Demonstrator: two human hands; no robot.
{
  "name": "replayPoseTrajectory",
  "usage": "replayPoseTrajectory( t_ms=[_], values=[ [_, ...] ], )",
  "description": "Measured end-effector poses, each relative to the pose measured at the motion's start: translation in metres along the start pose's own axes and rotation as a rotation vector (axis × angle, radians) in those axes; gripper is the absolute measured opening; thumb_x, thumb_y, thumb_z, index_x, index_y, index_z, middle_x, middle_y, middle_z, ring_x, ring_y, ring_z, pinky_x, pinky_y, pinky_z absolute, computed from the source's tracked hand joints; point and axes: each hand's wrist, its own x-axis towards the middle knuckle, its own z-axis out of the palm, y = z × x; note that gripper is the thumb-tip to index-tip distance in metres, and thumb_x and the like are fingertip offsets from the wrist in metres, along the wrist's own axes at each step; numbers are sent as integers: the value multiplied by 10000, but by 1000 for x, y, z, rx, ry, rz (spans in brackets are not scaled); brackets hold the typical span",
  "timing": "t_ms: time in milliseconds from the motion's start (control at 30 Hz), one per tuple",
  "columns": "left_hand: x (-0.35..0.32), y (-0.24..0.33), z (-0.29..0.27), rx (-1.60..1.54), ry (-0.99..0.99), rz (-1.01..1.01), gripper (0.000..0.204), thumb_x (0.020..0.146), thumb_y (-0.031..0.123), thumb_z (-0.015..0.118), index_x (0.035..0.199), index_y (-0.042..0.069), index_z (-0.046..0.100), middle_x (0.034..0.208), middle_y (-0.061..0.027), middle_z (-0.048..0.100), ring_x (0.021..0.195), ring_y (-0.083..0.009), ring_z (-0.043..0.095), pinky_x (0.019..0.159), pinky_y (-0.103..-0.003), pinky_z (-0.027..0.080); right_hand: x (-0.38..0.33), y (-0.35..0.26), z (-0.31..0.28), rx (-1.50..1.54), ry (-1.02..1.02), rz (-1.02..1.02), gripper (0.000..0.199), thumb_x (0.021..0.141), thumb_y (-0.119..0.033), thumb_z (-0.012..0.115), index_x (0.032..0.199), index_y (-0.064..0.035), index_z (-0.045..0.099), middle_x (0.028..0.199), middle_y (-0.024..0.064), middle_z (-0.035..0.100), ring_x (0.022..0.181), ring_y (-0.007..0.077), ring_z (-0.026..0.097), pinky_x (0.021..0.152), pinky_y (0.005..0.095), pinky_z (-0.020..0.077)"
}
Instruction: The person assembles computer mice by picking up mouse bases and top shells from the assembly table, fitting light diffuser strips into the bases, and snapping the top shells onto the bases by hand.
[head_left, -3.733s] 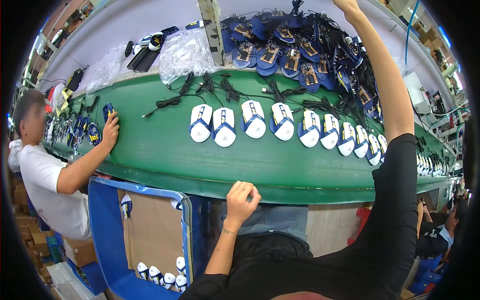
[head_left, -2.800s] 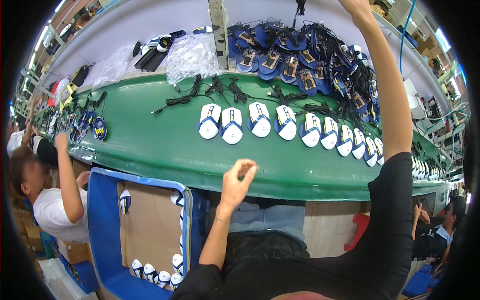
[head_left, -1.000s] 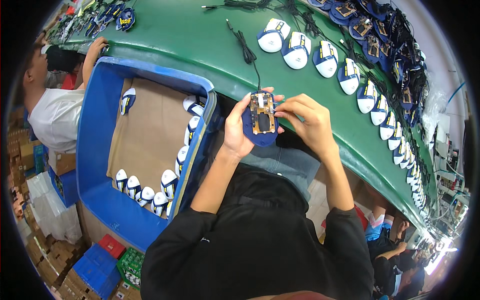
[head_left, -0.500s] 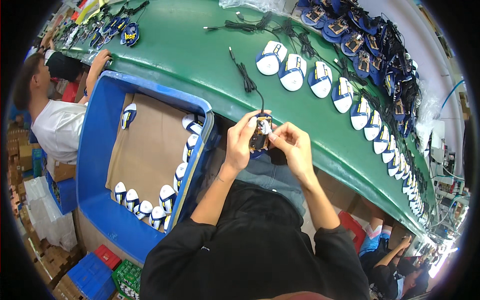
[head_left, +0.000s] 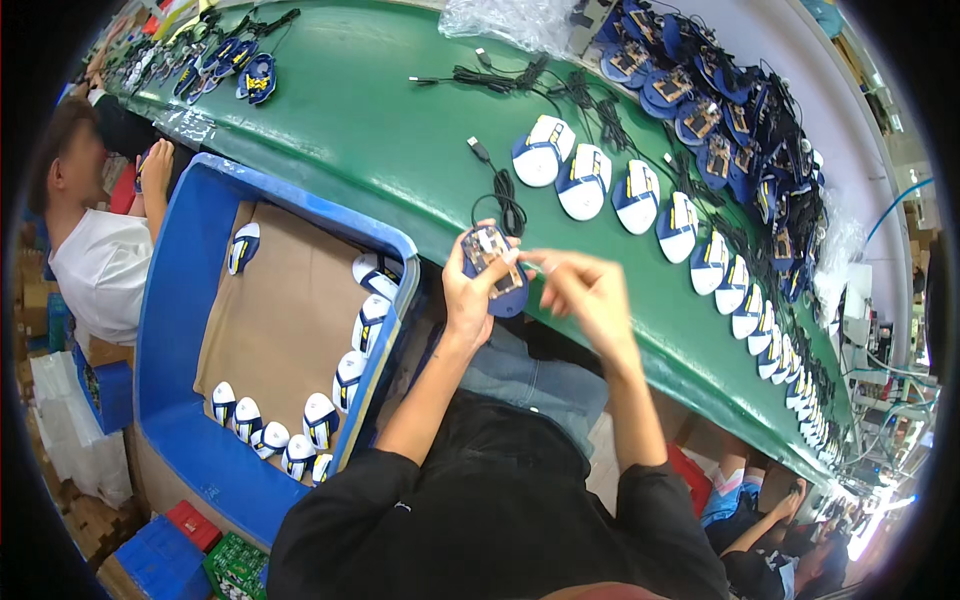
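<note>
I am gripping an open mouse base [head_left: 493,270] in my left hand [head_left: 468,290], fingers wrapped round its blue shell with the circuit board facing up at me. My right hand [head_left: 585,290] is pinching in toward the board's near edge — thumb and forefinger are almost closed, but whether they are holding a small part or a wire end I cannot tell; it is too small to make out. The base is sitting just above the front lip of the green bench [head_left: 380,140], over my lap, and its black cable [head_left: 505,195] is trailing back onto the bench in a loose coil.

Beyond it, a row of white-and-blue mice [head_left: 640,200] is lying along the bench, with more open bases [head_left: 720,110] heaped behind. To my left, a blue crate [head_left: 175,300] lined with cardboard is holding finished mice along its edges.

Judgement: the work calls for a steady left hand, board kept level and facing me, and a light right-hand pinch — pressing hard on the board risks bending something. The cable needs slack so it is not tugging the base sideways.
</note>
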Motion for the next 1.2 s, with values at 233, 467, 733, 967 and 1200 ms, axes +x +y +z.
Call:
replayPoseTrajectory(
  t_ms=[233,467,733,967,1200],
  values=[
    [-6,0,-19,31,-120,-82,643,806,-108,647,1325,70,314,1140,-205,580,995,-304,646,831,-463,582,250,-83,14,-794,226,-731,217,834,-174,579,940,-63,732,827,192,686,753,312,692,723,377,541],
    [-2,-8,-7,-32,-183,-152,429,833,-106,627,1137,33,359,1156,-218,572,1035,-319,638,855,-451,577,508,-32,-18,-1213,335,-600,363,807,-151,584,1100,64,595,1024,295,634,931,381,650,834,446,499],
    [-5,2,-22,-48,-126,-198,362,848,-76,637,1095,21,391,1126,-214,593,1038,-302,640,857,-445,576,454,-74,18,-1053,281,-680,241,760,-180,629,789,46,706,762,253,670,723,343,680,689,428,523],
    [-2,-3,-10,-85,-208,-228,373,846,-69,644,1111,15,396,1132,-218,595,1035,-300,641,855,-446,576,435,-93,-22,-675,-9,-213,222,771,-233,650,867,-58,748,820,199,703,780,298,703,711,388,539],
    [1,-2,-15,-96,-197,-267,370,837,-67,655,1106,14,414,1125,-217,599,1036,-299,640,853,-452,577,461,-85,3,-1295,187,-454,209,741,-174,597,832,-74,756,722,177,695,713,263,707,765,363,549]
  ],
)
